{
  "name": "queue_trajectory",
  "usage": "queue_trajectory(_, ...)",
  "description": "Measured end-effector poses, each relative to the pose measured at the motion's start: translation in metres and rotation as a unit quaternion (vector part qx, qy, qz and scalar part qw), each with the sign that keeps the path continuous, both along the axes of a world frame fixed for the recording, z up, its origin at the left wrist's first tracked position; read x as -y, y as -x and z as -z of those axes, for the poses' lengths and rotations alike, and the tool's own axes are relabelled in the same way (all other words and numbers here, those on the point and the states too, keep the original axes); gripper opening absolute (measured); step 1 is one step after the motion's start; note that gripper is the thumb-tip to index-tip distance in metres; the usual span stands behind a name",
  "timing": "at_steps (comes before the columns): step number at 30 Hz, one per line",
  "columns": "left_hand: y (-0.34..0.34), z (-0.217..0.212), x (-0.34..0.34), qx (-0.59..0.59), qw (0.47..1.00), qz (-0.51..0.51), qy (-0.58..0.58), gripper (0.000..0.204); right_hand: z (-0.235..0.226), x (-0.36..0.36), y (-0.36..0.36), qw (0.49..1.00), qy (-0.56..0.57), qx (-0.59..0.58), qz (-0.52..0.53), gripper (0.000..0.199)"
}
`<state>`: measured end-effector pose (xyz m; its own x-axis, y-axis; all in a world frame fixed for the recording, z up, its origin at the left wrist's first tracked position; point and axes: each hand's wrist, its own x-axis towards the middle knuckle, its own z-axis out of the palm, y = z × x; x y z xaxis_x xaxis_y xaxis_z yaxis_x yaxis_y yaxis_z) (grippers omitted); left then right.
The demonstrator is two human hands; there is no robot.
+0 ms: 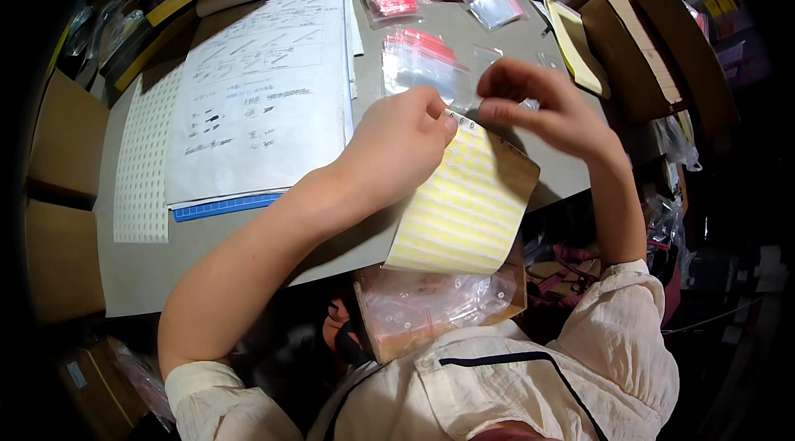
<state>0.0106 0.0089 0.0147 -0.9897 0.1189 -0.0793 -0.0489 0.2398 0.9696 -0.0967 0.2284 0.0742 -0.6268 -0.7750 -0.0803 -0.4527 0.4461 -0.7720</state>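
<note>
Fingers of the left hand (402, 143) pinch the top edge of a yellow sticker sheet (464, 205) over the counter (166, 267) edge; the right hand (542, 106) fingers close together on a tiny piece, beside clear zip bags (422, 64).

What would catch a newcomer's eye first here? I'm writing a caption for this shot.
The yellow sticker sheet at centre, its top edge held by the left hand, while the right hand pinches something small just above it. To the left on the table lies a big white paper. Clear bags with red strips lie behind the hands.
</note>
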Motion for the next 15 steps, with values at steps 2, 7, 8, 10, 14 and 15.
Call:
queue_trajectory(2, -0.001, -0.003, 0.0, 0.004, 1.0, 0.002, -0.001, 0.017, -0.001, 0.004, -0.019, 0.999, -0.001, -0.032, -0.026, 0.02)
queue_trajectory(7, -0.001, -0.005, -0.001, 0.005, 0.999, 0.015, -0.032, 0.015, -0.001, 0.007, -0.037, 0.982, 0.005, -0.181, -0.05, 0.025)
queue_trajectory(8, -0.001, -0.004, -0.002, 0.005, 0.999, 0.012, -0.043, 0.015, -0.003, 0.008, -0.041, 0.979, -0.02, -0.199, -0.045, 0.026)
queue_trajectory(10, -0.001, -0.001, -0.003, 0.004, 0.998, 0.01, -0.057, 0.015, -0.001, 0.009, -0.047, 0.974, -0.019, -0.221, -0.031, 0.027)
queue_trajectory(14, 0.001, 0.003, -0.002, 0.014, 0.998, 0.006, -0.062, 0.014, 0.006, 0.01, -0.06, 0.956, -0.028, -0.292, -0.005, 0.031)
queue_trajectory(15, 0.002, 0.003, -0.003, 0.02, 0.998, 0.004, -0.062, 0.014, 0.008, 0.011, -0.064, 0.943, -0.026, -0.333, -0.007, 0.032)
